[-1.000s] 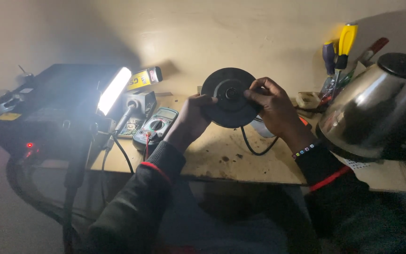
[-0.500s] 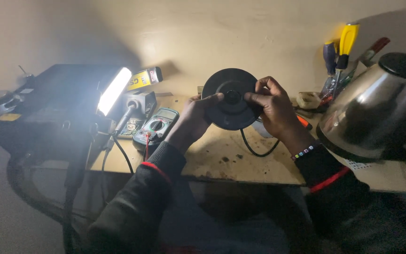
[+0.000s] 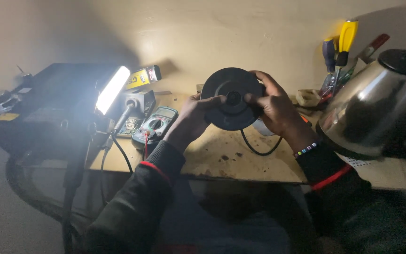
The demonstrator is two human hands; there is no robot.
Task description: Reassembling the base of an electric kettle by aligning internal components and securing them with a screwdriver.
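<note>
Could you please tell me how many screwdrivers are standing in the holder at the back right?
2: a blue-handled screwdriver and, just right of it, a yellow-handled screwdriver. Others may be hidden behind the steel kettle.

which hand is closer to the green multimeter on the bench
Left. The left hand holds the black round base just right of the multimeter; the right hand grips the base's far side, farther off.

Both hands' fingers [image 3: 212, 100] grip a black round base [image 3: 232, 99] above the worktop [image 3: 222, 160]; a steel kettle [image 3: 377, 108] stands right of them.
</note>
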